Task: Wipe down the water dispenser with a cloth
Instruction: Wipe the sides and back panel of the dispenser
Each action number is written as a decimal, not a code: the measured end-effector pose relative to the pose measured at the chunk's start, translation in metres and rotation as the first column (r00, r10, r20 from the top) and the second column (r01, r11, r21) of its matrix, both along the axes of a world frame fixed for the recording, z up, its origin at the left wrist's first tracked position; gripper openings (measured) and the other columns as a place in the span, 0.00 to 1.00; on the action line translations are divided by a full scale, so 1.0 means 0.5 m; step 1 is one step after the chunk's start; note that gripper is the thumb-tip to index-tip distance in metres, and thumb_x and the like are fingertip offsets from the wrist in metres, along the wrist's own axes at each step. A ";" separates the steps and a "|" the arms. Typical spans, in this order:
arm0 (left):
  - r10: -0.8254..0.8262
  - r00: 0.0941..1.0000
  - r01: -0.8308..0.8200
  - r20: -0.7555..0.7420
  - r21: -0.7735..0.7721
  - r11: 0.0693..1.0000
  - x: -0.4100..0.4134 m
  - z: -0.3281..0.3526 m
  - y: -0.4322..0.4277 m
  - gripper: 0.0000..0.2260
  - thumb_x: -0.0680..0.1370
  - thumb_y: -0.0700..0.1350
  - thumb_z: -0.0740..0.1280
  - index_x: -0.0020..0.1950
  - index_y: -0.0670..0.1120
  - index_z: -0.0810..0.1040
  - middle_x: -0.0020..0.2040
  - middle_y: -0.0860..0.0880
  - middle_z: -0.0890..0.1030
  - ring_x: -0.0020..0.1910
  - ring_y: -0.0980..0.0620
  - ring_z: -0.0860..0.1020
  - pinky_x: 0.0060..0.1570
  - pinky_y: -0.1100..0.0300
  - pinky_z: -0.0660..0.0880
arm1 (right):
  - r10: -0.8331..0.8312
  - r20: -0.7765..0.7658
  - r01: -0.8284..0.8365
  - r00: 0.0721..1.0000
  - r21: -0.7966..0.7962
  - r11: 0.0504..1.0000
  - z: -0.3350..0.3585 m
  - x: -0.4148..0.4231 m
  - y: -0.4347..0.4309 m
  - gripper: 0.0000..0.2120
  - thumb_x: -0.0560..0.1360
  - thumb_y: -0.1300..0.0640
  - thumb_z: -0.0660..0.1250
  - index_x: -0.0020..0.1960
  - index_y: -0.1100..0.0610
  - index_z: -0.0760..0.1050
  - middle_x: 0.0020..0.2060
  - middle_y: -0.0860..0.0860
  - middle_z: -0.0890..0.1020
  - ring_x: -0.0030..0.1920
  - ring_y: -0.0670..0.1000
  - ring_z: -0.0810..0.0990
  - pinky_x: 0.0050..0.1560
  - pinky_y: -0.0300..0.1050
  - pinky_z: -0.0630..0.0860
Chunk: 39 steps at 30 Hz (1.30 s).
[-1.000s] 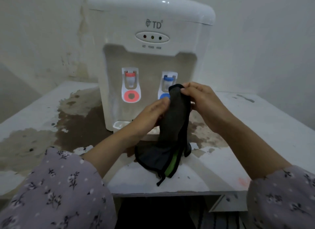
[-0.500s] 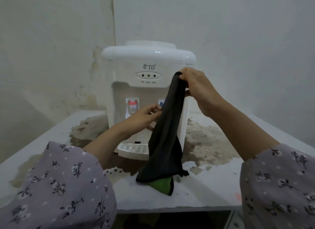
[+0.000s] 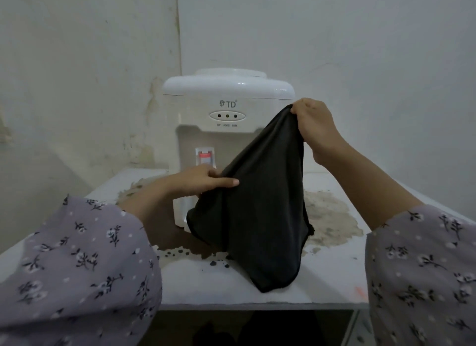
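Fingers (image 3: 224,182) of left hand (image 3: 195,179) and right hand (image 3: 314,125) tight on cloth (image 3: 260,216) edges, water dispenser (image 3: 228,88) behind.

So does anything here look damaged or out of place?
Yes: the table top is worn through in big brown patches around the water dispenser, with loose flakes at their edges. The wall left of it looks stained and peeling. The dispenser itself seems intact.

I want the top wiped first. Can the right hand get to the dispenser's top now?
Probably yes: the right hand, gripping the cloth, is up near the dispenser top, with nothing between them.
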State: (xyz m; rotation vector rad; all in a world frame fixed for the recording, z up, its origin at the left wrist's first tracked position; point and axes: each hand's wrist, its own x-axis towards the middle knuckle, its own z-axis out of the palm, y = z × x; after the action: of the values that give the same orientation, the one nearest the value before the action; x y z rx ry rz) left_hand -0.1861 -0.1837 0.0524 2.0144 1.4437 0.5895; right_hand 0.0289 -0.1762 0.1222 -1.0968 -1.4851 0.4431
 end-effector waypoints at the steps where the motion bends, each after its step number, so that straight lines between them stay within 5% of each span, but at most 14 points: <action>1: 0.010 1.000 -0.010 0.001 -0.025 1.000 0.001 0.003 0.001 0.22 0.73 0.62 0.61 0.56 0.47 0.77 0.52 0.49 0.79 0.48 0.54 0.78 0.42 0.64 0.74 | -0.010 0.011 0.010 1.000 0.002 1.000 -0.001 0.002 -0.001 0.11 0.76 0.61 0.53 0.35 0.55 0.60 0.31 0.49 0.63 0.33 0.48 0.59 0.34 0.43 0.57; 3: 0.073 0.997 -0.073 0.004 -0.010 0.997 0.010 0.013 0.001 0.26 0.75 0.64 0.56 0.61 0.45 0.75 0.56 0.48 0.78 0.50 0.52 0.78 0.44 0.61 0.76 | -0.022 0.079 0.023 0.997 -0.009 1.000 -0.008 0.003 -0.004 0.09 0.76 0.60 0.53 0.37 0.56 0.64 0.34 0.49 0.68 0.34 0.48 0.64 0.35 0.44 0.63; 7: 0.329 0.927 -0.270 -0.181 0.287 0.919 0.026 0.040 0.018 0.29 0.75 0.68 0.55 0.56 0.44 0.78 0.54 0.46 0.79 0.51 0.46 0.77 0.52 0.55 0.73 | -0.014 0.166 0.016 0.986 -0.011 1.000 -0.036 -0.001 -0.008 0.07 0.76 0.60 0.56 0.45 0.56 0.72 0.43 0.52 0.77 0.40 0.51 0.75 0.43 0.48 0.75; 12: 0.247 0.958 -0.213 0.145 -0.220 0.952 0.033 0.095 -0.004 0.22 0.73 0.61 0.66 0.57 0.46 0.78 0.52 0.47 0.82 0.49 0.47 0.80 0.52 0.55 0.76 | 0.020 0.179 -0.034 0.984 0.073 0.997 -0.070 -0.010 -0.013 0.09 0.76 0.63 0.56 0.50 0.51 0.67 0.36 0.62 0.76 0.35 0.58 0.74 0.41 0.60 0.78; 14: 0.223 0.961 -0.176 0.162 -0.260 0.949 0.034 0.109 -0.006 0.17 0.74 0.58 0.66 0.51 0.45 0.79 0.42 0.48 0.84 0.39 0.52 0.81 0.40 0.61 0.77 | 0.079 0.213 -0.104 0.974 0.108 0.989 -0.081 -0.024 -0.020 0.14 0.75 0.66 0.55 0.51 0.46 0.64 0.32 0.63 0.73 0.34 0.61 0.74 0.36 0.62 0.77; 16: 0.243 0.944 -0.190 0.221 -0.234 0.953 0.040 0.117 -0.008 0.10 0.76 0.52 0.66 0.41 0.46 0.76 0.27 0.51 0.75 0.21 0.58 0.70 0.21 0.69 0.67 | 0.152 0.246 -0.187 0.957 0.125 0.974 -0.088 -0.041 -0.026 0.15 0.75 0.67 0.54 0.49 0.47 0.66 0.35 0.63 0.75 0.36 0.62 0.76 0.35 0.60 0.78; 18: 0.280 0.897 -0.203 0.342 -0.243 0.948 0.043 0.119 0.000 0.09 0.78 0.46 0.65 0.38 0.46 0.71 0.25 0.52 0.66 0.16 0.60 0.60 0.15 0.71 0.58 | 0.221 0.297 -0.260 0.929 0.098 0.961 -0.091 -0.059 -0.032 0.13 0.76 0.68 0.55 0.44 0.53 0.72 0.37 0.55 0.76 0.39 0.59 0.77 0.38 0.58 0.78; 22: 0.346 0.716 -0.161 0.607 -0.338 0.927 0.041 0.117 0.010 0.10 0.80 0.42 0.60 0.39 0.43 0.70 0.29 0.50 0.69 0.16 0.60 0.68 0.17 0.72 0.66 | 0.318 0.250 -0.345 0.914 0.069 0.936 -0.100 -0.082 -0.043 0.10 0.76 0.64 0.60 0.41 0.53 0.76 0.40 0.55 0.79 0.42 0.59 0.78 0.42 0.56 0.78; 24: 0.373 0.597 -0.113 0.710 -0.386 0.916 0.041 0.118 0.009 0.09 0.80 0.40 0.58 0.40 0.41 0.70 0.34 0.47 0.70 0.18 0.56 0.73 0.19 0.69 0.70 | 0.351 0.267 -0.379 0.897 0.058 0.924 -0.106 -0.087 -0.050 0.03 0.75 0.54 0.67 0.46 0.54 0.76 0.43 0.53 0.80 0.43 0.52 0.78 0.41 0.46 0.78; 27: 0.398 0.475 -0.109 0.785 -0.396 0.912 0.041 0.112 0.007 0.08 0.80 0.39 0.58 0.41 0.39 0.69 0.36 0.45 0.71 0.20 0.54 0.76 0.20 0.66 0.73 | 0.261 0.425 -0.321 0.867 0.074 0.944 -0.121 -0.086 -0.043 0.22 0.66 0.43 0.74 0.53 0.54 0.72 0.48 0.48 0.76 0.47 0.45 0.74 0.45 0.36 0.72; 30: 0.394 0.484 -0.144 0.782 -0.373 0.917 0.038 0.100 0.007 0.08 0.80 0.40 0.60 0.41 0.40 0.69 0.36 0.45 0.71 0.29 0.52 0.77 0.25 0.64 0.77 | 0.179 0.525 -0.287 0.832 0.132 0.949 -0.136 -0.086 -0.031 0.17 0.69 0.58 0.73 0.54 0.57 0.71 0.49 0.51 0.75 0.47 0.47 0.72 0.47 0.36 0.71; 34: 0.291 0.731 -0.184 0.617 -0.233 0.955 0.024 0.061 0.006 0.09 0.80 0.52 0.60 0.45 0.47 0.74 0.41 0.48 0.74 0.40 0.53 0.74 0.40 0.60 0.73 | 0.323 0.136 -0.331 0.937 0.039 0.943 -0.113 -0.084 -0.022 0.15 0.70 0.74 0.59 0.44 0.56 0.75 0.40 0.47 0.77 0.41 0.45 0.74 0.43 0.30 0.70; 37: 0.216 0.754 -0.086 0.621 -0.233 0.969 0.009 0.023 0.009 0.14 0.78 0.57 0.59 0.56 0.52 0.77 0.51 0.47 0.76 0.49 0.50 0.75 0.51 0.55 0.72 | 0.478 -0.211 -0.498 0.853 -0.053 0.866 -0.090 -0.075 -0.014 0.17 0.72 0.75 0.56 0.43 0.56 0.75 0.42 0.52 0.78 0.46 0.50 0.76 0.50 0.41 0.74; 39: 0.176 0.764 -0.012 0.620 -0.260 0.966 0.005 0.003 0.004 0.14 0.78 0.56 0.59 0.58 0.51 0.75 0.52 0.45 0.78 0.48 0.50 0.79 0.50 0.55 0.74 | 0.555 -0.379 -0.623 0.741 -0.079 0.778 -0.083 -0.071 -0.010 0.16 0.74 0.74 0.55 0.44 0.56 0.74 0.43 0.53 0.78 0.43 0.50 0.78 0.45 0.41 0.76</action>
State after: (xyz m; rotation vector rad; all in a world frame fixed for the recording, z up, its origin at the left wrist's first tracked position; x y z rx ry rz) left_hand -0.1834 -0.1815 0.0537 1.3480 1.1193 0.9806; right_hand -0.0067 -0.1814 0.0805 -0.6178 -1.4754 1.1993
